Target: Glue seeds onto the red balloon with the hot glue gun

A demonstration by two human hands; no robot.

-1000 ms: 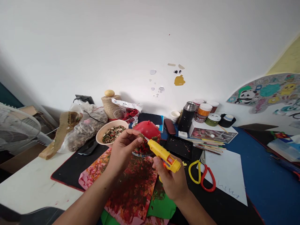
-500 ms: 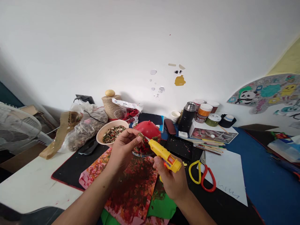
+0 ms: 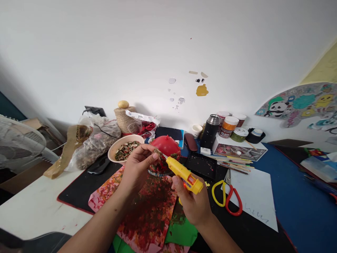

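Note:
My right hand (image 3: 193, 202) is closed round a yellow glue gun (image 3: 183, 173), its nozzle pointing up and left. My left hand (image 3: 137, 165) pinches a small brownish-green piece (image 3: 158, 153) right at that nozzle tip. Just behind both hands stands a red balloon (image 3: 166, 144), partly covered low down with small red and green pieces. A cream bowl (image 3: 118, 147) full of such pieces sits to the left of the balloon. Under my hands lies a paint-stained sheet (image 3: 147, 211) on a black mat (image 3: 76, 193).
Yellow and red scissors (image 3: 226, 197) lie right of my hand beside a white paper (image 3: 256, 196). Paint jars (image 3: 230, 125), a black flask (image 3: 210, 131) and a black tray (image 3: 201, 164) stand behind. A plastic bag (image 3: 94, 140), a twine spool (image 3: 123, 117) and a fan (image 3: 18, 140) are at the left.
Almost nothing differs: both hands hold their places, the small piece stays at the glue gun's nozzle, and the view shifts only slightly.

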